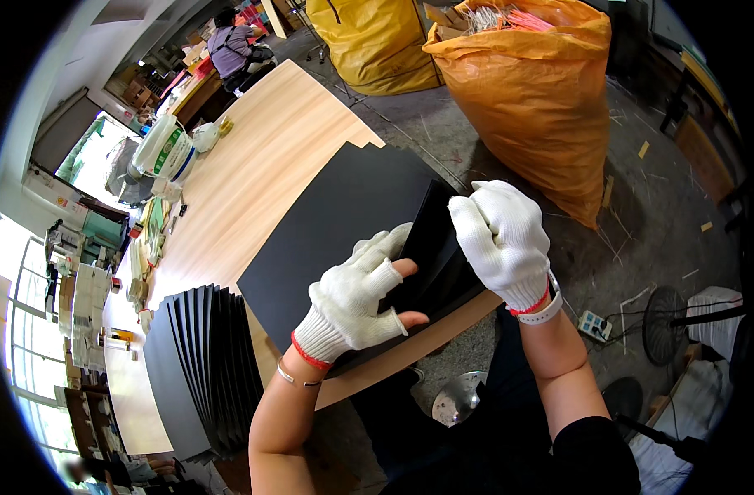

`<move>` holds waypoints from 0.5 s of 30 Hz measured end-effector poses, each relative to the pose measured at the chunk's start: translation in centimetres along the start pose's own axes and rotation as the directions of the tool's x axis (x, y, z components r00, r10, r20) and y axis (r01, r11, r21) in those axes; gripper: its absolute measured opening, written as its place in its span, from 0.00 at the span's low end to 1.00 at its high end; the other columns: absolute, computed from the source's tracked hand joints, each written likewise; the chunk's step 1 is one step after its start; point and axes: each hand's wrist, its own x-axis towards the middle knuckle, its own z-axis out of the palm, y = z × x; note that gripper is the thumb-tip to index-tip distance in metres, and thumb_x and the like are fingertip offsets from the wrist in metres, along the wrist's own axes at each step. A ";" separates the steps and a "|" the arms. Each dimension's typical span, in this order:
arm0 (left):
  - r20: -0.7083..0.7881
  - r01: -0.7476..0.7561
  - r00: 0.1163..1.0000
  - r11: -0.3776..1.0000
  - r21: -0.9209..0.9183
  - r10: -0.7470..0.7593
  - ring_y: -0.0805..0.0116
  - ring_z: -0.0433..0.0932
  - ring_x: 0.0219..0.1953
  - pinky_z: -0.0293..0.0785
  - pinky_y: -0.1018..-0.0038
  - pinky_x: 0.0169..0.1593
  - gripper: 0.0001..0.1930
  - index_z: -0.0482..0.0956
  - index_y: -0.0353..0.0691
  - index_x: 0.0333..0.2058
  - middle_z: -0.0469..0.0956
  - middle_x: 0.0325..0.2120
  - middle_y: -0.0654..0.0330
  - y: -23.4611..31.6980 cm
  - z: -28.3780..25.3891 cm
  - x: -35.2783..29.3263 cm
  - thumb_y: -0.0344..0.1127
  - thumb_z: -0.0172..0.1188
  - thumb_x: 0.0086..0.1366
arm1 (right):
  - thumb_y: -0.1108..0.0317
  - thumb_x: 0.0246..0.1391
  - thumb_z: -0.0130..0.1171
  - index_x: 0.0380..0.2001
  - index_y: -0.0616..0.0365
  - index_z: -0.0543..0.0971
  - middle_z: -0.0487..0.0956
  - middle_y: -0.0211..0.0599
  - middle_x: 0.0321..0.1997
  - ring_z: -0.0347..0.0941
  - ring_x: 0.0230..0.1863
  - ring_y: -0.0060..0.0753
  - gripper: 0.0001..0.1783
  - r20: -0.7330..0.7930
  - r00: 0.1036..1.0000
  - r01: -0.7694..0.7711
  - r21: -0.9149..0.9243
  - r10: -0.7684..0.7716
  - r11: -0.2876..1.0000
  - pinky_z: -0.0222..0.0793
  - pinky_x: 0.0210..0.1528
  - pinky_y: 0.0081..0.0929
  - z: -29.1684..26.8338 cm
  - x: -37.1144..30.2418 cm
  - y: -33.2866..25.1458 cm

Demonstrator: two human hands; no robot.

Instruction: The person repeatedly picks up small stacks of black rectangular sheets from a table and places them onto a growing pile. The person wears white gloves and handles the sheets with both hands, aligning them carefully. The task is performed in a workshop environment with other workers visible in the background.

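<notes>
Gloved hands work a black sheet (431, 247) standing tilted on the flat black stack (336, 223) at the table's (253, 157) near edge. Left hand (356, 297) fingers clamp its face; right hand (501, 239) fingers pinch the top edge at 1 o'clock. Better to grip near corners. Open table lies toward 11 o'clock; fanned sheets (208, 363) crowd 8 o'clock, an orange sack (542, 99) 1 o'clock.

One view only — head cam, worn on your head, fisheye, looking down and fwd over the wooden table (253, 157). Your left hand (356, 297) and right hand (501, 239) sit close, near centre; forearms enter from the lower edge. Edges bend twd the rim — orange sack (534, 107) farther off, up top.
</notes>
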 end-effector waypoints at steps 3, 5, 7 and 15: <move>0.008 0.020 1.000 1.000 0.011 -0.020 0.39 0.79 0.59 0.82 0.59 0.57 0.27 0.82 0.41 0.47 0.75 0.63 0.41 -0.2 -0.1 -0.3 0.44 0.80 0.51 | 0.81 0.47 0.67 0.42 0.70 0.80 0.71 0.37 0.25 0.73 0.23 0.38 0.16 0.003 1.000 0.002 0.007 -0.002 1.000 0.68 0.24 0.34 0.0 0.0 0.0; 0.017 0.014 1.000 1.000 0.006 -0.014 0.39 0.79 0.59 0.82 0.59 0.56 0.26 0.82 0.42 0.51 0.74 0.64 0.41 -0.1 -0.2 -0.4 0.40 0.77 0.54 | 0.81 0.48 0.67 0.42 0.69 0.81 0.72 0.37 0.25 0.73 0.24 0.38 0.16 -0.011 1.000 0.017 0.008 -0.017 1.000 0.69 0.24 0.34 0.0 -0.1 0.1; 0.014 -0.031 0.999 0.999 0.034 0.030 0.39 0.80 0.59 0.82 0.59 0.56 0.25 0.82 0.42 0.54 0.73 0.65 0.42 -0.2 -0.2 -0.3 0.36 0.73 0.56 | 0.80 0.47 0.68 0.42 0.68 0.81 0.71 0.37 0.25 0.73 0.24 0.38 0.16 0.024 0.999 0.029 0.030 -0.030 0.999 0.69 0.24 0.34 -0.5 0.4 0.1; 0.011 -0.132 0.991 0.989 0.065 0.132 0.40 0.82 0.56 0.84 0.61 0.55 0.24 0.81 0.42 0.55 0.74 0.65 0.42 -1.2 0.2 -0.3 0.28 0.66 0.59 | 0.79 0.48 0.68 0.40 0.66 0.81 0.71 0.35 0.23 0.72 0.22 0.37 0.14 0.019 1.000 0.002 -0.021 -0.002 1.000 0.67 0.23 0.34 0.2 0.4 -0.4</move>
